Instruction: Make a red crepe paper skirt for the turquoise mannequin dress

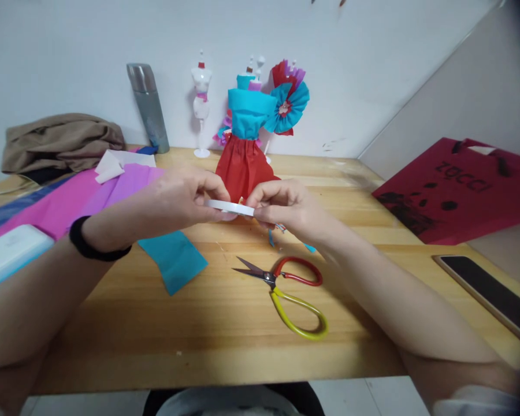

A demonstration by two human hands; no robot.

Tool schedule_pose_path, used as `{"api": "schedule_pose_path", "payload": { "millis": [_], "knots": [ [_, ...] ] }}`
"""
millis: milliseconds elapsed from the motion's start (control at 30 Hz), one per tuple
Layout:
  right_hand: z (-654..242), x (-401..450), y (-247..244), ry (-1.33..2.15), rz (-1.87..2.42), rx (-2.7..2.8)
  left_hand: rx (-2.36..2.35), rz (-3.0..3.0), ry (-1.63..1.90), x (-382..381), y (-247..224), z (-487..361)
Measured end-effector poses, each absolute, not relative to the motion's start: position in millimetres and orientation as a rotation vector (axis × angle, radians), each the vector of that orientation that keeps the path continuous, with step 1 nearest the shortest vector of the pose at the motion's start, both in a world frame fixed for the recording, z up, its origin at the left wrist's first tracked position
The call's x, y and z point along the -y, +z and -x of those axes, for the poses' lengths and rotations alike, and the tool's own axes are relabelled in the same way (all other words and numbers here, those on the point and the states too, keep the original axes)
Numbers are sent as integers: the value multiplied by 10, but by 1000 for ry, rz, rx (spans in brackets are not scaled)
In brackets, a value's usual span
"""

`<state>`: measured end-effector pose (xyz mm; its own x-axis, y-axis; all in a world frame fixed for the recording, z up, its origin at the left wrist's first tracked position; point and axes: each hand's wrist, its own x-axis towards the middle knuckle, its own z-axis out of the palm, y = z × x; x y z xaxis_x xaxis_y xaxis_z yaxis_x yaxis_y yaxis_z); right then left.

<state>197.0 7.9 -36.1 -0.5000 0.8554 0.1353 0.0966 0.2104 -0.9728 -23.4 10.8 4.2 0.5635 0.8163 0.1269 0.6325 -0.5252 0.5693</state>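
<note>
A narrow white roll of tape point(231, 207), seen almost edge-on, is pinched between both hands above the table. My left hand point(190, 193) grips its left end with thumb and fingers. At its right end, my right hand point(281, 202) holds on in the same pinching way. Just behind the hands stands a small dress form in a blue paper top point(252, 110) and a gathered red skirt point(245, 167). Below them lie opened scissors point(268, 278) with one red and one yellow handle, and a blue paper piece point(173, 261).
Pink and purple paper sheets point(65, 193), a white-and-blue case point(15, 254) and brown cloth point(60, 141) lie left. A grey bottle point(148, 107) and a bare white mannequin point(201, 104) stand behind. At right are a red bag point(455, 190) and a phone point(487, 294).
</note>
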Motion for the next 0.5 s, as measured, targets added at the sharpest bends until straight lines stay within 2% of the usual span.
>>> {"api": "schedule_pose_path", "payload": {
  "millis": [267,500],
  "knots": [
    [-1996,-119,-348,1502,843,1669,-1190,-2334,449,-219,-1,354],
    [-1996,-93,-357,1479,992,2004,-1331,-2369,310,-229,62,316]
  ]
}}
